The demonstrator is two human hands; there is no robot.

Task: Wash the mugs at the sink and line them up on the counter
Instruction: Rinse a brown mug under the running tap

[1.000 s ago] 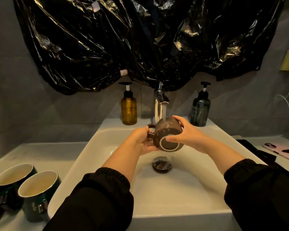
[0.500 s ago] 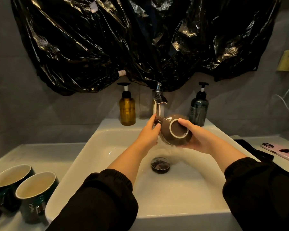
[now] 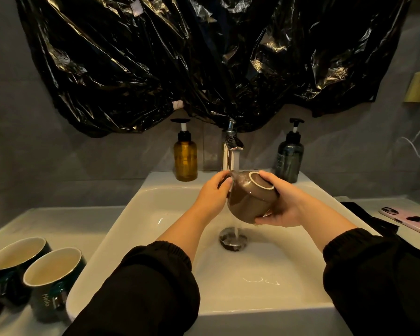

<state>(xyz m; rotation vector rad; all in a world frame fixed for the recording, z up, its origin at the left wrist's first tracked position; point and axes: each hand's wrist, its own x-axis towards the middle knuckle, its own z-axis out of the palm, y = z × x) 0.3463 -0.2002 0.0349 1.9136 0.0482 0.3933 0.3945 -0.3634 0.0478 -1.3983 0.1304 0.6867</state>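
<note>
Tipped further bottom-up, brown mug [image 3: 249, 200] sits between left hand [image 3: 214, 196] and right hand [image 3: 285, 204].

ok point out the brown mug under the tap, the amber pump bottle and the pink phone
brown ceramic mug [image 3: 249, 202]: head view, on its glazed side wall
amber glass pump bottle [image 3: 185, 161]: head view, on its body
pink phone [image 3: 412, 220]: head view, on its back cover

Amber bottle [image 3: 185, 160], dark bottle [image 3: 288, 161], phone [image 3: 409, 220]
</note>
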